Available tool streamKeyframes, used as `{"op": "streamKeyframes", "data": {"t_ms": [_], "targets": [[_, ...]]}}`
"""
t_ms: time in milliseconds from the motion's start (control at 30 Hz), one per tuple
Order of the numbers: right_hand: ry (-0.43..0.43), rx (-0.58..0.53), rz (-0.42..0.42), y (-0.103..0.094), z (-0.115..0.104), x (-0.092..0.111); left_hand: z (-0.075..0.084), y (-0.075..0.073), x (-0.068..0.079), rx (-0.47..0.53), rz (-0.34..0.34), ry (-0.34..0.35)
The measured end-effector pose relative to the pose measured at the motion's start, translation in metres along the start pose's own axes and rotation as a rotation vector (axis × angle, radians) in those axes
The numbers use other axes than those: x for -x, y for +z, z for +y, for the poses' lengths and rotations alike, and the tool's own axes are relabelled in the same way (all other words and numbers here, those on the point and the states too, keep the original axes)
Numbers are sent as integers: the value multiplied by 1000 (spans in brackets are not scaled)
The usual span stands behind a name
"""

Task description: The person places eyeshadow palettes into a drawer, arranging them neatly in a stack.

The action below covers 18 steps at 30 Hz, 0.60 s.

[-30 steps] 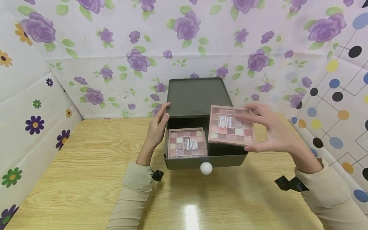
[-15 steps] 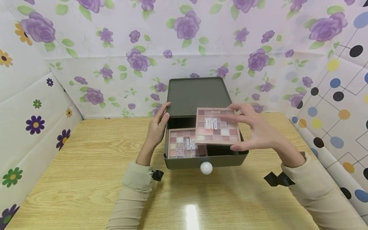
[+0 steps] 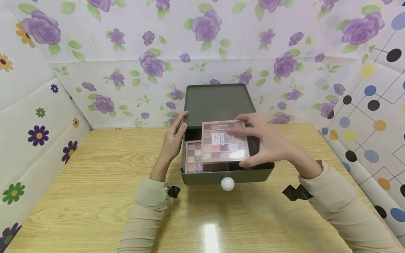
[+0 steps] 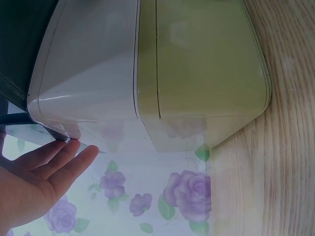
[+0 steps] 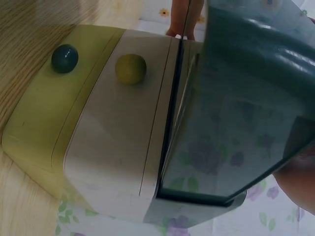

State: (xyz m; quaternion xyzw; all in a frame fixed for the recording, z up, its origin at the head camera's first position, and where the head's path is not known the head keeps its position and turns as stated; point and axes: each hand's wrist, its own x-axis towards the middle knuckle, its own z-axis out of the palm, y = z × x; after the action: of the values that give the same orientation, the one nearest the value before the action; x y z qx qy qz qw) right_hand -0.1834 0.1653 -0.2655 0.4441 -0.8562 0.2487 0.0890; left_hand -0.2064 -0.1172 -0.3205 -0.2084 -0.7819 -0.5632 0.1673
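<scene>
My right hand (image 3: 269,140) grips a pink eyeshadow palette (image 3: 216,149) with a clear printed lid, thumb at the near edge and fingers at the far edge and over the lid. It hangs above a pulled-out dark green drawer (image 3: 202,178) and partly covers a similar palette (image 3: 193,160) lying in the drawer's left side. My left hand (image 3: 172,142) touches the left side of the small drawer cabinet (image 3: 218,102); in the left wrist view its fingers (image 4: 71,169) are extended against the casing. The right wrist view shows only a little of my right hand (image 5: 298,184), past the drawer.
Below the dark green drawer are a white drawer (image 5: 113,118) with a yellow knob and a yellow-green one (image 5: 44,113) with a dark knob. A white knob (image 3: 227,183) sticks out in front. The wooden table (image 3: 104,189) meets a flowered cloth wall (image 3: 126,88) behind.
My right hand has carried its palette leftward and slightly lower, from the drawer's right side to over the palette inside. The left hand has stayed on the cabinet.
</scene>
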Motion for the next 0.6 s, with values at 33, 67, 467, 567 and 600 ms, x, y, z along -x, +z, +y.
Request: {"op": "streamKeyframes", "data": {"t_ms": [33,67,467,567,600], "targets": [[-9,5,-3,0,-1,-1,0,0,0,-1,0,1],[-14,6,-9,1,-2,-3,0,0,0,-1,-1,2],[-50,-16,-75,16,-9,-15,1,-1,0,-9,-4,-19],[-83,-25,-98,19,-9,-19,1,0,0,-4,1,-18],[-98,-31,-102,21,-9,-21,1,0,0,-1,3,-17]]}}
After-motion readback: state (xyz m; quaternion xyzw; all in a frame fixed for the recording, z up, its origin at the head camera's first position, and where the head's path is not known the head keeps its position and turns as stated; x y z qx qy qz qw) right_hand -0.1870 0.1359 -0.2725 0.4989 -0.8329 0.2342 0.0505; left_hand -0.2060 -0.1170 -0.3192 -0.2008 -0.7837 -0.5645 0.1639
